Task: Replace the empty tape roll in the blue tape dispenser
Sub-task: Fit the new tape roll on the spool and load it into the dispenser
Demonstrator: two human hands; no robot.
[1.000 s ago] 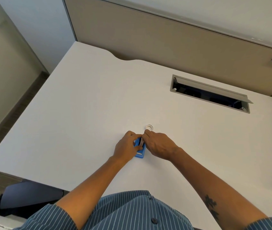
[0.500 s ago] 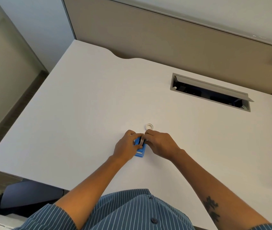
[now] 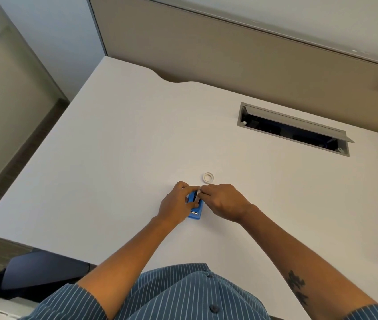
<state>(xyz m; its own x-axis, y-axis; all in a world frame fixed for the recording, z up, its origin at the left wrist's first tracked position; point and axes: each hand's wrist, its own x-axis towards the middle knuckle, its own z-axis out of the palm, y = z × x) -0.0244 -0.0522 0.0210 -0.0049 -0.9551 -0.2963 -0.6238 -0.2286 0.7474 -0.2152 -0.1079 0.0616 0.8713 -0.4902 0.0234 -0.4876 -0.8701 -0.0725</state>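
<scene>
Steadying the blue tape dispenser (image 3: 195, 207) on the white table (image 3: 118, 158), the left hand (image 3: 176, 205) has its grip curled round the body, thumb across the top, and that looks like bracing so the thing can't slide while the other hand works. Over to the right hand (image 3: 223, 200): fingertips pinched tight at the dispenser's far end, on something dark and thin in the slot, though whether that's the roll, a tape end or the hub I can't tell from here. Just beyond the fingers, apart from them, a small white ring (image 3: 208, 177) lies flat on the table, likely the spent core, set aside out of the way. Both hands cover most of the dispenser; only its near end with a metal strip shows. No fresh roll is clearly visible anywhere.
</scene>
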